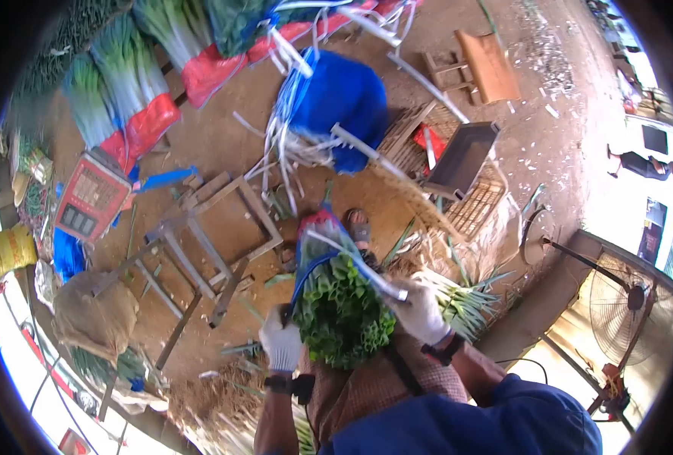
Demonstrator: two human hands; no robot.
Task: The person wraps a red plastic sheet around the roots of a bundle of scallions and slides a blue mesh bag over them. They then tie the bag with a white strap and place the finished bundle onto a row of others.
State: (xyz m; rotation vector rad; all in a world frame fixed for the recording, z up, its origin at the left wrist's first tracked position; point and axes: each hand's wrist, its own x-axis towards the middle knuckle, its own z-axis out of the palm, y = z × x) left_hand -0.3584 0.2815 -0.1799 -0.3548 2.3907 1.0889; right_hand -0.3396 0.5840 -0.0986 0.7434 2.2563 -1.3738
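Note:
A bundle of leeks (344, 311) stands against my lap, its cut green tops turned up at me. Its lower part is in a wrap (317, 227) of red and clear plastic with a blue edge. My left hand (281, 343), in a white knitted glove, is closed beside the bundle at the blue edge; the fingertips and anything in them are hidden. On the other side, my right hand (425, 315), also gloved, grips a white plastic strap (355, 262) that crosses the front of the bundle.
Wrapped leek bundles (128, 72) line the upper left. A red scale (94, 196), a wooden frame (207, 235) and a blue sack with white straps (344, 106) stand ahead. Loose leeks (462, 303) and a fan (628, 307) are at right; a person (644, 164) stands farther off.

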